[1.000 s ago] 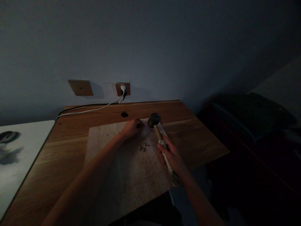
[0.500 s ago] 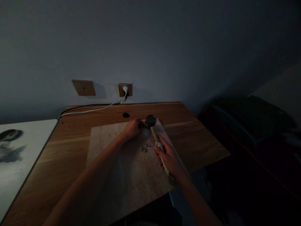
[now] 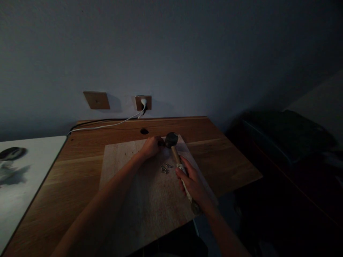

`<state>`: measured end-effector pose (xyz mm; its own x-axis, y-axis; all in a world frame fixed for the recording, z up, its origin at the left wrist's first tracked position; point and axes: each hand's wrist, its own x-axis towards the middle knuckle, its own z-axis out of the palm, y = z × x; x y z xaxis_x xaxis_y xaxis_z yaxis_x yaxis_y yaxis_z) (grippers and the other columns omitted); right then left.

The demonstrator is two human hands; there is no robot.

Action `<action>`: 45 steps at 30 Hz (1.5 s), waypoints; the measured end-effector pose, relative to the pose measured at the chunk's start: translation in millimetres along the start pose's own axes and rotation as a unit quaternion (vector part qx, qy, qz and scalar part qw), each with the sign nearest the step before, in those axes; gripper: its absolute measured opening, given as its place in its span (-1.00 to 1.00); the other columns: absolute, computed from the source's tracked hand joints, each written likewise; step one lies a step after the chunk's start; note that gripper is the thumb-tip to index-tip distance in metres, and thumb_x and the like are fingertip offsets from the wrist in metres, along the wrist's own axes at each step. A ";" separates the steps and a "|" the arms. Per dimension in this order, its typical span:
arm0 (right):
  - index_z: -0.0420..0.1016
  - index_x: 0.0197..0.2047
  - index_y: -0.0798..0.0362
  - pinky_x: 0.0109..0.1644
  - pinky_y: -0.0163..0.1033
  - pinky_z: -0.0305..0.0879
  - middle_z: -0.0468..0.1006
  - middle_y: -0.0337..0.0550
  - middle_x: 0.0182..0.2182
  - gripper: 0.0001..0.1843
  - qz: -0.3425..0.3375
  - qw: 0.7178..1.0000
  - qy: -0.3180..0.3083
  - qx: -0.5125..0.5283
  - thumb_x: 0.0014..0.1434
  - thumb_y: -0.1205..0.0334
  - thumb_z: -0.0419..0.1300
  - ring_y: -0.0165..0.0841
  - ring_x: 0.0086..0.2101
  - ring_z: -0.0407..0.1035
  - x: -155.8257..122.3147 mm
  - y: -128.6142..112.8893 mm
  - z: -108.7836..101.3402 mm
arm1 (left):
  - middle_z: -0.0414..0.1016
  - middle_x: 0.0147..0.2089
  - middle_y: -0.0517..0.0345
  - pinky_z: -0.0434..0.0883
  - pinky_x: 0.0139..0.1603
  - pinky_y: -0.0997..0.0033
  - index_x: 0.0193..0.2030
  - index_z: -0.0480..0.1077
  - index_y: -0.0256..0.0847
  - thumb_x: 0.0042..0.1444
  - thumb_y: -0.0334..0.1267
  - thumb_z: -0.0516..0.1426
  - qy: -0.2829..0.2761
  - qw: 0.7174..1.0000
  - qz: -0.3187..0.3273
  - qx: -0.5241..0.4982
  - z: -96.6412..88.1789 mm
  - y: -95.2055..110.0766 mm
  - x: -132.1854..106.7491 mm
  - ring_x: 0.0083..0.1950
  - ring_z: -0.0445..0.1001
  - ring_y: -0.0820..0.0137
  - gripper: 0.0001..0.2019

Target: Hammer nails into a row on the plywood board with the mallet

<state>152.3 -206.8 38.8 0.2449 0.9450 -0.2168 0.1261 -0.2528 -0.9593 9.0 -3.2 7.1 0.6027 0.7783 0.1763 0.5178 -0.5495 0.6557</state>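
Dim light; detail poor. Right hand (image 3: 191, 182) wrapped fully round the handle of the hammer (image 3: 174, 154), low on the shaft, near the board's right edge; hammer head (image 3: 171, 139) sits low at the board's far edge, touching the wood or just above it, cannot tell which. Left hand (image 3: 152, 146) at the same far edge of the board (image 3: 134, 200), fingers bunched shut, tips just beside the head; whether they pinch a nail is too dark to tell. Loose nails (image 3: 164, 167) lie right of the board's middle, between the two hands. Board lies flat on the counter (image 3: 80, 153); its near right corner seems to jut past the counter's edge.

Risks, as judged: fingertips that close to the head would take the blow if a strike drifts left; a grip so far down the shaft gives swing but less aim, and the gloom makes aim worse; a glancing hit could bend or fling whatever is pinched; jolts could scatter the loose nails off the board; the overhanging corner may let the board bounce or shift under a blow.
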 end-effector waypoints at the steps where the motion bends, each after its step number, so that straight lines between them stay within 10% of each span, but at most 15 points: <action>1: 0.28 0.45 0.01 -0.71 -0.44 0.16 0.37 -0.46 -0.51 -0.26 -0.001 1.000 -0.004 0.000 0.25 -0.01 0.22 -0.51 -0.69 0.22 0.4 0.6 0.3 | 0.68 -0.24 0.03 0.51 -0.10 0.34 -0.26 0.65 -0.26 0.00 -0.49 0.25 -0.001 1.000 0.001 -0.002 0.1 -0.2 -0.1 -0.22 0.63 0.23 -0.81; 11: 0.32 0.44 -0.03 -0.71 -0.44 0.16 0.42 -0.42 -0.49 -0.22 0.029 0.997 0.041 0.061 0.22 -0.06 0.33 -0.52 -0.70 0.21 -12.7 11.0 -5.6 | 0.49 0.01 -0.02 0.52 -0.01 0.28 -0.03 0.53 -0.23 0.03 -0.31 0.34 0.010 0.999 0.037 0.015 -7.0 23.1 -6.5 -0.07 0.57 0.22 -0.67; 17: 0.18 0.50 -0.02 -0.70 -0.45 0.17 0.44 -0.43 -0.49 -0.14 0.027 0.992 0.074 0.103 0.25 -0.07 0.32 -0.53 -0.70 0.21 -16.2 18.4 -8.5 | 0.57 -0.05 0.00 0.50 -0.08 0.21 -0.09 0.53 -0.16 0.05 -0.19 0.36 -0.224 0.952 0.148 0.144 -23.6 64.2 -31.1 -0.12 0.59 0.13 -0.71; 21: 0.24 0.43 0.04 -0.72 -0.46 0.17 0.43 -0.44 -0.51 -0.18 0.028 0.991 0.072 0.112 0.22 -0.09 0.33 -0.54 -0.71 0.19 -15.9 15.2 -8.7 | 0.60 -0.11 -0.01 0.48 -0.14 0.22 -0.21 0.55 -0.16 0.03 -0.26 0.34 -0.252 0.938 0.137 0.193 -17.8 75.2 -37.4 -0.14 0.59 0.12 -0.83; 28: 0.21 0.44 0.11 -0.73 -0.45 0.16 0.41 -0.47 -0.56 -0.14 0.019 0.993 0.070 0.096 0.21 -0.09 0.31 -0.54 -0.73 0.14 -15.9 13.8 -8.6 | 0.58 -0.33 0.19 0.39 -0.28 0.40 -0.32 0.48 -0.17 0.02 -0.44 0.25 -0.215 0.961 0.160 0.073 -18.5 53.6 -24.1 -0.30 0.54 0.34 -0.89; 33: 0.25 0.44 0.08 -0.71 -0.44 0.18 0.38 -0.47 -0.60 -0.21 0.023 0.994 0.057 0.092 0.26 -0.07 0.28 -0.51 -0.72 0.15 -17.5 10.8 -9.2 | 0.66 -0.26 0.11 0.46 -0.17 0.41 -0.11 0.55 -0.23 0.09 -0.48 0.20 -0.072 0.993 0.079 -0.048 -32.4 15.8 -11.9 -0.24 0.60 0.34 -0.77; 45: 0.40 0.36 -0.03 -0.71 -0.44 0.19 0.40 -0.44 -0.54 -0.31 0.019 0.994 0.061 0.084 0.24 -0.09 0.31 -0.51 -0.71 0.21 -16.2 13.4 -9.6 | 0.67 -0.22 0.09 0.49 -0.10 0.33 -0.16 0.58 -0.22 0.05 -0.48 0.21 -0.002 0.999 0.043 -0.011 -21.0 -10.7 -20.5 -0.21 0.61 0.27 -0.78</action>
<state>159.2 -227.6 31.2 0.3620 0.9010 -0.2390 -0.0457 -0.2389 -0.9700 -21.6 -6.9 11.9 0.6459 0.7280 0.2300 0.4509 -0.6068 0.6547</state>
